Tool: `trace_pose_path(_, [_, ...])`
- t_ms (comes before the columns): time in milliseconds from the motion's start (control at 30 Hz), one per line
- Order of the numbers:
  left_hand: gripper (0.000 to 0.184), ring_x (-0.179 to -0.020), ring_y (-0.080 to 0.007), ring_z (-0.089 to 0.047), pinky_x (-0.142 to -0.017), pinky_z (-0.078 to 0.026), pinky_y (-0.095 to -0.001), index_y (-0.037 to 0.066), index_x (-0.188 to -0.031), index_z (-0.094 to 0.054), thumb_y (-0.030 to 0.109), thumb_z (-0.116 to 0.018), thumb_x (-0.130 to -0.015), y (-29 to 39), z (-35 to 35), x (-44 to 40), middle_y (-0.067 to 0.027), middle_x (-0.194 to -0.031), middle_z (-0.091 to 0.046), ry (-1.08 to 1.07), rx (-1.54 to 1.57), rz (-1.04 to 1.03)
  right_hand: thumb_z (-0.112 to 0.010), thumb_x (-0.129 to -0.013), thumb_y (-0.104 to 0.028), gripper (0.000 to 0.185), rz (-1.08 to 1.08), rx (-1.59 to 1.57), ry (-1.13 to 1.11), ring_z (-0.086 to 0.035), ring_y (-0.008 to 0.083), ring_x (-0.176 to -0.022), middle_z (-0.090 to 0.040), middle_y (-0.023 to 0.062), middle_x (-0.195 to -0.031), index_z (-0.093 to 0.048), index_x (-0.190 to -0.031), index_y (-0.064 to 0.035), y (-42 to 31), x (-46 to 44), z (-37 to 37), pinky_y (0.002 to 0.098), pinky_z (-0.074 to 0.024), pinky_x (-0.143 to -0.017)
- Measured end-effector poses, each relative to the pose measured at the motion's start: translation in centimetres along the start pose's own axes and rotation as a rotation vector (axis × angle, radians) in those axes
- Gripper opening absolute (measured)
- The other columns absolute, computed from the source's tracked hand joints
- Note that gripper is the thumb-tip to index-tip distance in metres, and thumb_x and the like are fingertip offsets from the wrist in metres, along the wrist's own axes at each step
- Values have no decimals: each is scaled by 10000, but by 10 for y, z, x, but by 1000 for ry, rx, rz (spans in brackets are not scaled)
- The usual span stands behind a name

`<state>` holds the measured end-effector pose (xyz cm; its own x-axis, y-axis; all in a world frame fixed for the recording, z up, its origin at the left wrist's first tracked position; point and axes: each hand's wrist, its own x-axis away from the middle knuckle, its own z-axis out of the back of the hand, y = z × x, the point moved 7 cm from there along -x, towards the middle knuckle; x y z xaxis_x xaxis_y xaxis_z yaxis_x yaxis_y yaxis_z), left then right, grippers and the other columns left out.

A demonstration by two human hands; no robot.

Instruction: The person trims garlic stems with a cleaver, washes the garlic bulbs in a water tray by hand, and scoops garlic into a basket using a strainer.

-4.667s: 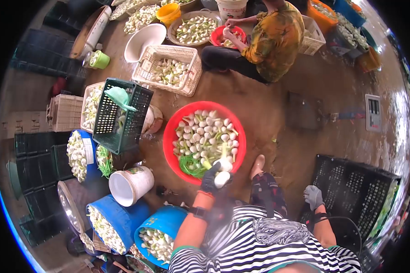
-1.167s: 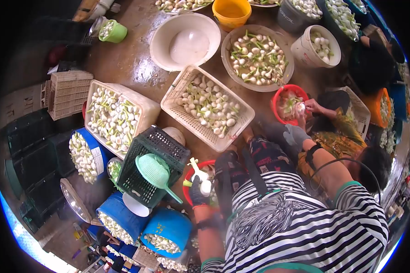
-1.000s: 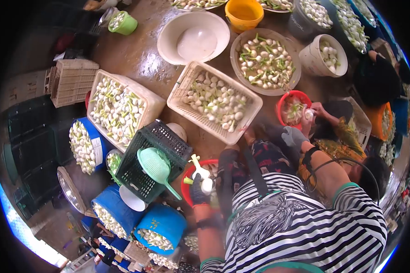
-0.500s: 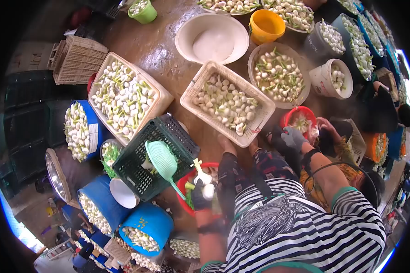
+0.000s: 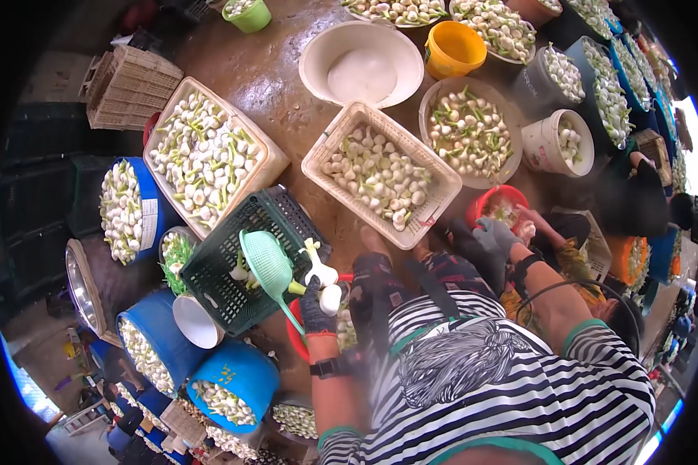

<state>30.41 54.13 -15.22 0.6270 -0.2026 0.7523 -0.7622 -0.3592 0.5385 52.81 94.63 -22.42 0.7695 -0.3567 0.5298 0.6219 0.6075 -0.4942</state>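
Observation:
My left hand (image 5: 314,308), in a dark glove, is closed round garlic bulbs (image 5: 329,299) with green stems. At least two white bulbs show, held over the edge of a dark green crate (image 5: 233,291). A light green strainer (image 5: 267,260) lies across that crate, its handle reaching down near my left wrist. Below this hand, a red tub (image 5: 296,329) with more garlic is partly hidden. My right hand (image 5: 498,236), in a grey glove, hovers beside a red bowl (image 5: 479,203); its fingers look bent but apart, with nothing visible in them.
In front of my feet stands a beige basket (image 5: 326,167) of garlic. A white basin (image 5: 364,74), a yellow bucket (image 5: 454,48) and a wide tub (image 5: 512,147) of garlic stand beyond. Another person's hand (image 5: 547,225) is at the red bowl. Blue tubs (image 5: 260,380) flank my left.
My left hand has moved left and up with the garlic, closer to the green crate and strainer. My right hand has shifted slightly left. The view has turned a little.

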Motion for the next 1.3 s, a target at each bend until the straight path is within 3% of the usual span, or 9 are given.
trace_pose_path(233, [220,-777,-228,-617,-665,-521,-405,73,-1040,-573,242,-550,-903,14,3,-5,-92,-929,-625,-62,191,44,-507,-803,-291,316,-252,66,-212,-602,400,-884,-624,240,-915,-598,-885,0,20,-2,6,449,-463,-749])
trace_pose_path(433, [248,-825,-219,-610,-742,-516,-354,25,-1066,-555,203,-557,-894,50,-16,-56,-103,-949,-619,-220,196,-14,-499,-809,-296,288,13,175,-142,-595,409,-830,-606,208,-820,-594,-858,-28,16,-33,1,449,-458,-715])
trace_pose_path(467, [263,-832,-201,-612,-742,-518,-315,12,-1099,-537,173,-556,-892,63,-37,-56,-102,-960,-614,-335,259,-22,-550,-750,-208,183,107,319,0,-615,311,-840,-629,145,-927,-635,-804,-55,1,-32,9,386,-496,-716])
trace_pose_path(533, [257,-844,-186,-602,-750,-513,-306,16,-1089,-533,180,-562,-893,69,-19,-76,-97,-976,-605,-299,228,60,-541,-788,-221,193,-137,188,-73,-613,336,-876,-616,163,-1004,-631,-851,-63,-33,-39,37,404,-502,-740])
trace_pose_path(600, [247,-856,-184,-593,-766,-508,-304,20,-1077,-534,182,-563,-893,93,-34,-79,-94,-974,-601,-402,221,28,-533,-808,-234,203,-23,366,-106,-613,335,-892,-619,160,-1003,-628,-863,-64,-55,-43,44,401,-504,-748])
trace_pose_path(767, [214,-800,-200,-574,-722,-496,-329,27,-1038,-544,199,-531,-911,118,-46,-92,-81,-935,-589,-202,244,2,-528,-839,-259,218,-302,270,-153,-621,326,-886,-624,134,-1002,-641,-898,-81,-49,-55,52,386,-511,-748])
trace_pose_path(1033, [254,-694,-116,-553,-598,-467,-241,75,-1020,-559,262,-625,-862,66,-100,-123,-20,-852,-579,-215,310,285,-517,-837,-314,262,-215,101,-155,-617,349,-802,-627,137,-876,-591,-892,-68,-151,-120,91,410,-498,-690])
trace_pose_path(1200, [333,-760,-186,-575,-676,-516,-304,49,-1059,-539,300,-615,-854,-15,-88,-163,-66,-893,-577,-334,441,380,-567,-772,-293,201,642,711,-177,-603,317,-794,-604,122,-915,-608,-848,-112,-100,-210,38,407,-492,-667])
trace_pose_path(1300, [359,-793,-203,-584,-706,-533,-336,49,-1065,-528,329,-604,-854,-45,-72,-176,-88,-957,-575,-240,418,438,-564,-772,-262,171,714,761,-88,-588,281,-822,-602,81,-908,-607,-879,-135,-81,-257,52,406,-483,-673])
